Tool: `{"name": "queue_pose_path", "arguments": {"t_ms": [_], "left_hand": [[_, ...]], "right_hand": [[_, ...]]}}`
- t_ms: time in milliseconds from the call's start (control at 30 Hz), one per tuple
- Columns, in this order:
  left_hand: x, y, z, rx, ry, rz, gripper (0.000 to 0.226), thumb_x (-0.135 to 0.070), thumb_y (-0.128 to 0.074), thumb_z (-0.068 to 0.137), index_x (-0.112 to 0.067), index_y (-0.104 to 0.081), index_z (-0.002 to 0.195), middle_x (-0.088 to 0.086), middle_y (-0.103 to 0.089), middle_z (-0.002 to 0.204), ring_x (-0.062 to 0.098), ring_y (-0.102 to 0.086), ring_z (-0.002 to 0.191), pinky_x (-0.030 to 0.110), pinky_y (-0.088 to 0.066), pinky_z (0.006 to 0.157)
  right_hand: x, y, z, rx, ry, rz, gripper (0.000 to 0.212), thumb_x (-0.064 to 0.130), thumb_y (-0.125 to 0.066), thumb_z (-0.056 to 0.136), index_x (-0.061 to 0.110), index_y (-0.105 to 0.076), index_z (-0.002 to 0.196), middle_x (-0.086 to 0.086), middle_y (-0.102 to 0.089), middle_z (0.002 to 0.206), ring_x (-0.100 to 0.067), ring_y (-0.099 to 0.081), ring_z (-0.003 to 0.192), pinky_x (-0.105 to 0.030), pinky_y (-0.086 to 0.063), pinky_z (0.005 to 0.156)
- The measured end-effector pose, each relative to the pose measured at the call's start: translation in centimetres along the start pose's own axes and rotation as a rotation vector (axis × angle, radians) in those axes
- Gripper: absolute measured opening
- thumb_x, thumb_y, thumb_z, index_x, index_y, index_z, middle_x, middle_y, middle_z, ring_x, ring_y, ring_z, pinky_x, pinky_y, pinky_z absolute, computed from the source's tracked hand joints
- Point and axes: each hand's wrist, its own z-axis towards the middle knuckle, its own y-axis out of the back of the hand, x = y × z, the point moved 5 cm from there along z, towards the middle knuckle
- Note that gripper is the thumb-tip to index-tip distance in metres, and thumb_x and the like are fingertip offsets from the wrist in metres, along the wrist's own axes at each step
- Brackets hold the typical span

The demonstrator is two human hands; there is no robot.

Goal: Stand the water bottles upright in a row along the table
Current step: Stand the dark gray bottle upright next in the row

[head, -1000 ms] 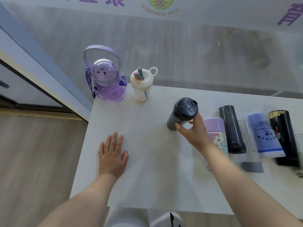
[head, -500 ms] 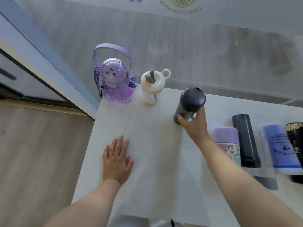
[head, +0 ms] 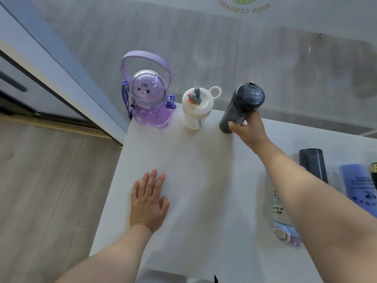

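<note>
My right hand (head: 247,128) grips the lower body of a dark grey bottle (head: 241,105), which stands upright near the table's far edge. Left of it stand a white cup-style bottle (head: 196,108) with a loop handle and a purple bunny bottle (head: 150,99) with a carry handle, all three in a line. My left hand (head: 148,201) rests flat on the white table (head: 193,180). At the right lie a pastel printed bottle (head: 280,217), a black bottle (head: 313,163) and a blue-purple bottle (head: 360,182), partly hidden by my right arm.
A glass wall runs just behind the table's far edge. A grey door frame stands at the left beside the table's corner, above wooden flooring. Another dark bottle (head: 374,167) peeks in at the right edge of the frame.
My right hand carried the dark grey bottle from the middle of the table toward the far edge, beside the white bottle. My left hand stayed flat on the table.
</note>
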Motion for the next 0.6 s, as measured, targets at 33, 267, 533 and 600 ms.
{"name": "queue_pose_path", "arguments": {"t_ms": [33,267,533,600], "left_hand": [[0.0,0.0,0.0,0.002,0.000,0.002,0.065,-0.040,-0.034,0.086,-0.027,-0.025,0.149,-0.002,-0.020,0.159,0.018,-0.014,0.147,0.045,-0.010,0.118],[-0.2,0.2,0.0,0.002,0.005,0.016,0.065,-0.040,-0.032,0.085,-0.025,-0.027,0.148,-0.001,-0.019,0.159,0.018,-0.014,0.147,0.045,-0.009,0.118],[-0.4,0.7,-0.1,0.010,0.011,0.010,0.066,-0.042,-0.027,0.085,-0.024,-0.028,0.148,0.000,-0.019,0.159,0.019,-0.014,0.147,0.047,-0.011,0.119],[-0.4,0.8,-0.2,0.007,0.007,0.016,0.066,-0.042,-0.026,0.085,-0.024,-0.028,0.148,0.001,-0.020,0.159,0.020,-0.015,0.147,0.047,-0.011,0.119]], "right_hand": [[0.0,-0.1,0.2,0.012,-0.001,0.004,0.060,0.012,-0.071,0.076,0.018,-0.044,0.130,0.005,-0.063,0.115,-0.017,-0.059,0.110,-0.034,-0.049,0.098],[-1.1,0.0,0.0,0.120,-0.070,-0.039,0.082,0.013,-0.072,0.077,0.025,-0.025,0.142,0.018,-0.046,0.133,-0.013,-0.042,0.129,-0.028,-0.036,0.099],[-2.5,3.5,-8.5,-0.024,-0.145,-0.058,0.072,-0.003,-0.053,0.083,0.023,-0.026,0.145,-0.005,-0.039,0.144,-0.019,-0.042,0.126,-0.031,-0.036,0.106],[-2.6,4.6,-11.4,-0.043,-0.096,-0.150,0.064,-0.005,-0.049,0.084,0.020,-0.034,0.141,-0.002,-0.045,0.139,-0.018,-0.044,0.125,-0.029,-0.036,0.106]]}}
